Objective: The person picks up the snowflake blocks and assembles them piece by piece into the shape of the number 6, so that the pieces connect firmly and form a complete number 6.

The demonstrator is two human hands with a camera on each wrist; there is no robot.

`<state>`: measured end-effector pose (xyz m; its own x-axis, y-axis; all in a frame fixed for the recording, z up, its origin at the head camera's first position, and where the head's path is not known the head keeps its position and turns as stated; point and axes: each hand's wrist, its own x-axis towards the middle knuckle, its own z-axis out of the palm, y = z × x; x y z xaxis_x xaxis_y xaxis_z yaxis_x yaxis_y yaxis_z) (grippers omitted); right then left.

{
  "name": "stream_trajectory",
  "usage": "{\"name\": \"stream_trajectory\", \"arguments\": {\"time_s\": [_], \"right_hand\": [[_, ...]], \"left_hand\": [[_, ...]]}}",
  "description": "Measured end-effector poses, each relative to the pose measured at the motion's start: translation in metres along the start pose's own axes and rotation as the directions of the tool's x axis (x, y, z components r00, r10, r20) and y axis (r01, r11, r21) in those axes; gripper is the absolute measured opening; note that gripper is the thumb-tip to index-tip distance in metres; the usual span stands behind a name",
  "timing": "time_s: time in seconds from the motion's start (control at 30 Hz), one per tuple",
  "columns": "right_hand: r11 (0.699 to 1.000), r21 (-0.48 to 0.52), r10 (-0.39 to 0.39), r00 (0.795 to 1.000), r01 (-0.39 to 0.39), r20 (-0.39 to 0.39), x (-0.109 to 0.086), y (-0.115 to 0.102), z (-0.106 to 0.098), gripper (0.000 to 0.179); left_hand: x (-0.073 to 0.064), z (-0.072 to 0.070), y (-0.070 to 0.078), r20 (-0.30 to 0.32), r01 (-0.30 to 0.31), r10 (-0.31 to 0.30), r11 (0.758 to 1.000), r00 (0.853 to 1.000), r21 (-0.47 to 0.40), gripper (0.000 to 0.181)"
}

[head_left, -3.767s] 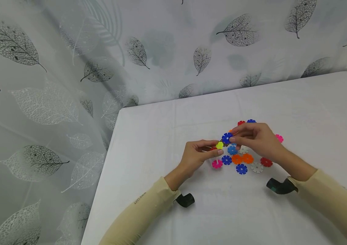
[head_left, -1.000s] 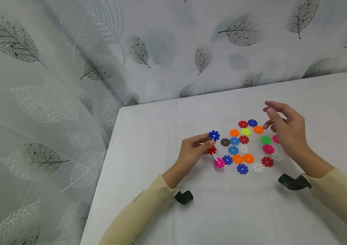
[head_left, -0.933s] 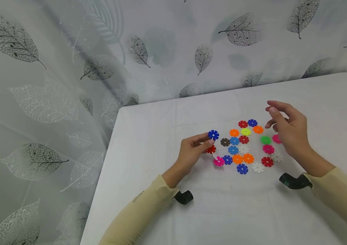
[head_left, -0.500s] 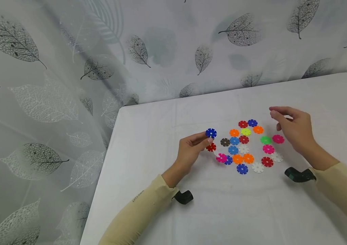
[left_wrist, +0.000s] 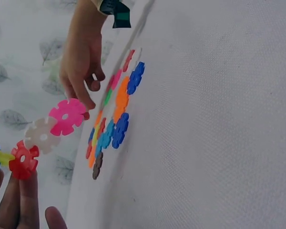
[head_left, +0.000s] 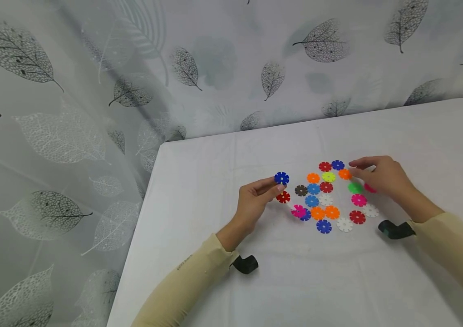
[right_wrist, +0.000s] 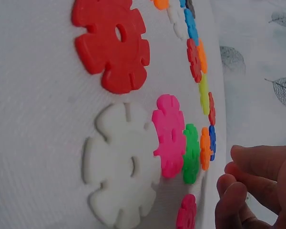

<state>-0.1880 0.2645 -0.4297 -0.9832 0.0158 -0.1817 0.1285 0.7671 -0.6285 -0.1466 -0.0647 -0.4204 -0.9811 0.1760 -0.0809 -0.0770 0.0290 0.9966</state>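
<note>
My left hand (head_left: pixel 253 202) holds a chain of notched plastic flower discs raised at the left of the pile. In the chain are a blue disc (head_left: pixel 282 178), a yellow disc (left_wrist: pixel 3 157), a red disc (left_wrist: pixel 23 160), a white disc (left_wrist: pixel 42 136) and a pink disc (left_wrist: pixel 67 117), slotted into one another. My right hand (head_left: pixel 386 176) hovers at the right of the pile, its fingertips right by an orange disc (head_left: pixel 344 174) lying flat. Nothing is between its thumb and fingers in the right wrist view. A pink disc (head_left: pixel 370 187) is partly hidden beneath that hand.
Several loose discs lie on the white-covered table (head_left: pixel 297 281), among them a brown disc (head_left: pixel 301 190), a green disc (head_left: pixel 355 188) and a white disc (head_left: pixel 344 224). A leaf-patterned curtain (head_left: pixel 223 68) hangs behind and to the left.
The blue disc, earlier pinched in my right hand, now sits on the chain in my left. My right hand swung right, then came back left and down toward the orange disc.
</note>
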Motion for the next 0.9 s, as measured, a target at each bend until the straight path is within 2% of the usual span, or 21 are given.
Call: {"name": "stream_trajectory", "arguments": {"time_s": [0.17, 0.37, 0.63, 0.9], "right_hand": [[0.998, -0.064, -0.011, 0.999, 0.013, 0.041, 0.002, -0.001, 0.004, 0.053], [0.993, -0.109, -0.051, 0.998, 0.055, 0.032, 0.007, 0.001, 0.010, 0.052], [0.996, -0.056, -0.061, 0.997, 0.064, 0.051, 0.010, -0.001, 0.012, 0.050], [0.993, 0.011, -0.120, 0.991, 0.119, 0.065, 0.003, -0.012, 0.015, 0.043]], "left_hand": [[-0.001, 0.001, 0.000, -0.002, -0.013, 0.013, 1.000, 1.000, -0.024, 0.030], [-0.002, 0.002, -0.001, 0.000, -0.025, 0.025, 0.999, 1.000, -0.040, 0.029], [-0.003, 0.002, 0.001, 0.003, -0.002, 0.002, 0.999, 1.000, -0.036, 0.037], [-0.003, 0.002, 0.001, 0.025, 0.011, -0.011, 1.000, 1.000, -0.005, 0.043]]}}
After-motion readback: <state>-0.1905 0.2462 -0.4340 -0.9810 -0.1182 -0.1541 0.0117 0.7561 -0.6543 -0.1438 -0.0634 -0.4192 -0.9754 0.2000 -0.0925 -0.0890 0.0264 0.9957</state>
